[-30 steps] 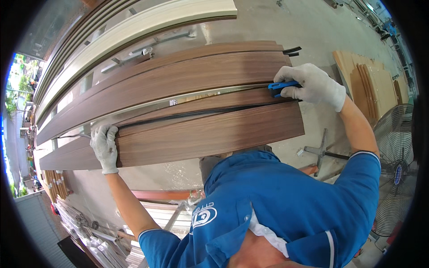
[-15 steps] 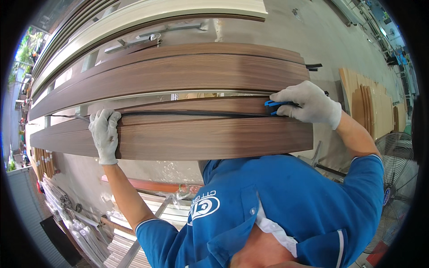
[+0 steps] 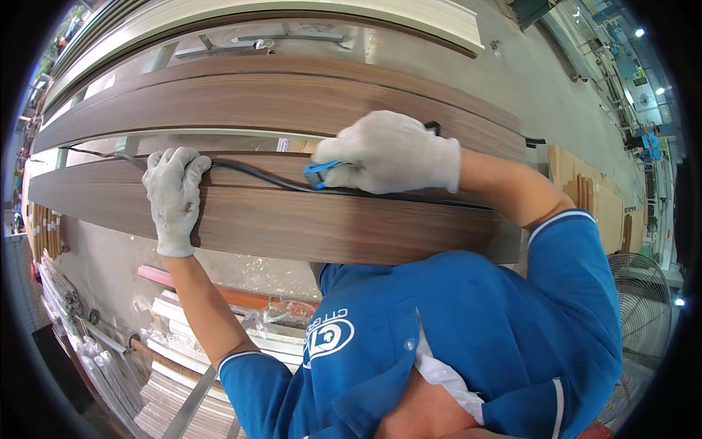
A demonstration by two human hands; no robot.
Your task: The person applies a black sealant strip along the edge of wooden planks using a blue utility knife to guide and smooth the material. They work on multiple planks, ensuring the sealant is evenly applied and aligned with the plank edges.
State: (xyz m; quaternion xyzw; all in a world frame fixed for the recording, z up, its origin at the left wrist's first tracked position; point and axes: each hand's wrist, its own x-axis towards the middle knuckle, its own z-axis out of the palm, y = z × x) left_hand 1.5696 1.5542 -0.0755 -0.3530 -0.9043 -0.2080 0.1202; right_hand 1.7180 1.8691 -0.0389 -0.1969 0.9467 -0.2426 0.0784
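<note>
A brown wood-grain panel [image 3: 329, 227] lies across in front of me, with a lengthwise groove. My left hand [image 3: 174, 194], in a light knit glove, is closed over a black flexible strip [image 3: 252, 173] toward the panel's left part. From there the strip bows loosely over the surface, then follows the groove to the right. My gloved right hand [image 3: 395, 154] grips a small blue-and-black hand tool [image 3: 318, 174] and presses it against the strip near mid-panel. The fingers hide most of the tool, so its kind is unclear.
Beyond lies a second wood-grain panel [image 3: 278, 99] with a black strip along its groove, protruding at the right end. Cream-coloured profiles [image 3: 292, 9] rest farther back. A fan [image 3: 638, 300] stands at right, near leaning boards [image 3: 585, 179]. Wrapped white profiles [image 3: 172, 395] lie lower left.
My right hand has slid the tool leftward along the strip, from near the panel's right end to its middle. The strip beside my left hand now bows more. My left hand keeps its grip.
</note>
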